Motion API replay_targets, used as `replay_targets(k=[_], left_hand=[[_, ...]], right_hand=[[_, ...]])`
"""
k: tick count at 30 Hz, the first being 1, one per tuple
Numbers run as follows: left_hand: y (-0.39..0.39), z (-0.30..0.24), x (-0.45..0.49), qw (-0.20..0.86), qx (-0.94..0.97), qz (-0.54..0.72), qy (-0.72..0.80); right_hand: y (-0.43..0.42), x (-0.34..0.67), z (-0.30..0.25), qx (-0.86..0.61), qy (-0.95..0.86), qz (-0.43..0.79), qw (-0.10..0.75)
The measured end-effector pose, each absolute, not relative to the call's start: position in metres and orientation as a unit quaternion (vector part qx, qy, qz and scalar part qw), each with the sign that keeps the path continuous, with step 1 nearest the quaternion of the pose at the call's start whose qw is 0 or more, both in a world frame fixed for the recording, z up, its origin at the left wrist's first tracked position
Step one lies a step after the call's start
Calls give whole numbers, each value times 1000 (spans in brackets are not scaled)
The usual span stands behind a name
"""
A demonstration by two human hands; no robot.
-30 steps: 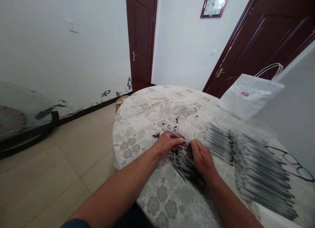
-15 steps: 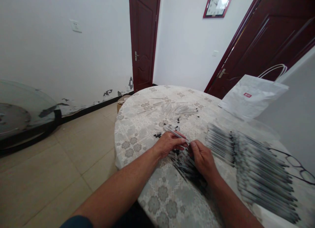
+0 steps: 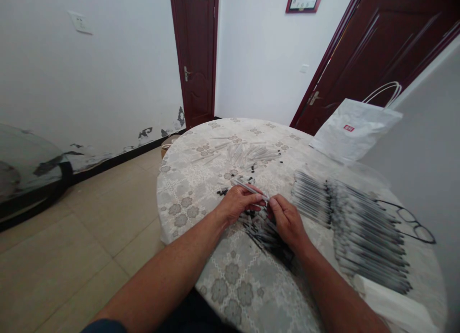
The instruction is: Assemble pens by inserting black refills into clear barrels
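Observation:
My left hand [image 3: 241, 201] is closed on a slim, pale pen barrel [image 3: 244, 184], which points up and to the left. At the near end of the barrel, my right hand [image 3: 286, 219] has its thumb and fingers pinched together; the tip between them is hidden. Beneath both hands lies a loose heap of dark-ended pen parts [image 3: 266, 235]. Small black plugs [image 3: 223, 192] are scattered just left of my left hand. Farther back on the table, a pile of clear empty barrels [image 3: 247, 153] is spread out.
Neat rows of pens [image 3: 366, 232] lie on the right of the round table [image 3: 187, 189] with its flowered cloth. Beside them are eyeglasses [image 3: 409, 218] and a white packet [image 3: 395, 302]. A white paper bag [image 3: 354, 132] stands at the back right.
The whole view has shifted a little, so the table and bag sit further left and higher. Both hands keep nearly the same pose around the barrel.

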State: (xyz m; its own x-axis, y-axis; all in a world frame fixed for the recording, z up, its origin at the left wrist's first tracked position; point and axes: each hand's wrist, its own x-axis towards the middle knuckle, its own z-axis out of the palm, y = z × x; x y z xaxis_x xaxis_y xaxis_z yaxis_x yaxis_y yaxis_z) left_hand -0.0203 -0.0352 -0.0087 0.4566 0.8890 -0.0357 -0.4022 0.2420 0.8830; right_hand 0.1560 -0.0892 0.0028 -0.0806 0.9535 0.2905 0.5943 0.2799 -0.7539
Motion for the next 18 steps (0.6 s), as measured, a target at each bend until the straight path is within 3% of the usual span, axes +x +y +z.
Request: replay_targets(k=[12, 18], left_hand=[[-36, -8, -22, 714, 471, 440, 275], [-42, -2, -20, 660, 531, 435, 303]], right_hand=[[-84, 157, -8, -523, -628, 385, 428], [-88, 159, -1, -553, -714, 219, 370]])
